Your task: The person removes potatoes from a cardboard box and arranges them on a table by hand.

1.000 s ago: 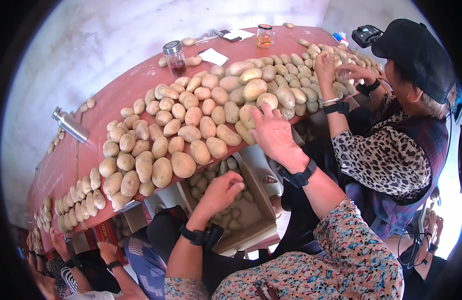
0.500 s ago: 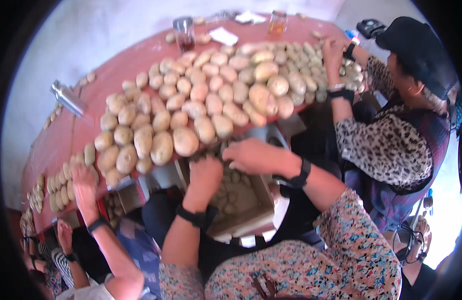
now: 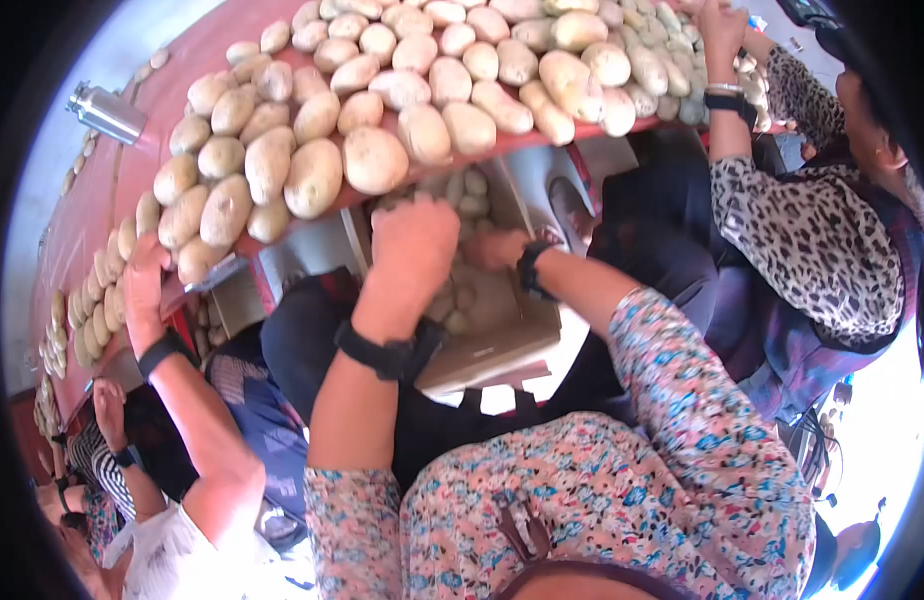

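Note:
Rows of potatoes (image 3: 375, 160) cover the near side of the red table (image 3: 162, 105). Below the table edge stands a cardboard box (image 3: 492, 350) with potatoes (image 3: 460, 300) inside. My left hand (image 3: 414, 235), its fingers curled, is raised at the table edge over the box's left side; what it may hold is hidden. Reaching into the box, my right hand (image 3: 497, 248) is blurred beside the potatoes, and its fingertips cannot be made out. Both wrists wear black bands.
A metal bottle (image 3: 107, 113) stands at the back left. At the right sits a person in a leopard-print sleeve (image 3: 772, 220), hands near the small potatoes. On the left, another person's hand (image 3: 144, 285) touches the table edge. More people sit farther left.
The view has tipped downward, so the table sits higher. My right hand has gone from the table edge down into the box. My left hand remains near the edge.

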`<control>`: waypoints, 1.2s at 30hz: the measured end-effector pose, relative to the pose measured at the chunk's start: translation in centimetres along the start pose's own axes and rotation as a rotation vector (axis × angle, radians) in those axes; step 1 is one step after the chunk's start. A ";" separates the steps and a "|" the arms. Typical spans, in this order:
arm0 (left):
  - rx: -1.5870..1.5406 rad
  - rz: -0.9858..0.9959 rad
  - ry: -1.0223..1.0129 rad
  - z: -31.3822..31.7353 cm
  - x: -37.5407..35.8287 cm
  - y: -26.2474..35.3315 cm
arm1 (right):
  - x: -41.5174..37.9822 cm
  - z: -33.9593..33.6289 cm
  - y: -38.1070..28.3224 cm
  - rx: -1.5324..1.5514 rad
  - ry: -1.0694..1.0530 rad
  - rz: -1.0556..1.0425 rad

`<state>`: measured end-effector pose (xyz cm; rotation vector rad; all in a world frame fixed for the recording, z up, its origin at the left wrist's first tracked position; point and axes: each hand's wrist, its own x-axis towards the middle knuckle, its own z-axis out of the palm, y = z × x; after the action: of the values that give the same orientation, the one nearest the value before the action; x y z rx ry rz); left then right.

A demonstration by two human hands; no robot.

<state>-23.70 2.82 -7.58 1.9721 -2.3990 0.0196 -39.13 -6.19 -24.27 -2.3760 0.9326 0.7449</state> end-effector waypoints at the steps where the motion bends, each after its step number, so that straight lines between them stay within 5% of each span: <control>1: 0.025 -0.012 -0.007 -0.3 0.3 0.4 | 1.9 3.7 1.4 0.043 0.111 -0.032; 6: -0.066 0.087 -0.178 0.2 0.0 3.4 | 4.4 10.5 3.0 0.129 0.436 0.042; 29: -0.060 0.146 -0.133 -0.3 1.1 3.6 | 3.5 8.4 1.6 0.206 0.284 0.163; 36: -0.087 0.148 -0.314 0.3 1.9 4.0 | 3.7 7.9 2.0 0.203 0.252 0.160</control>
<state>-28.00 1.70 -7.76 1.8761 -2.6749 -0.4134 -40.76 -4.47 -32.88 -2.2679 1.2510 0.3896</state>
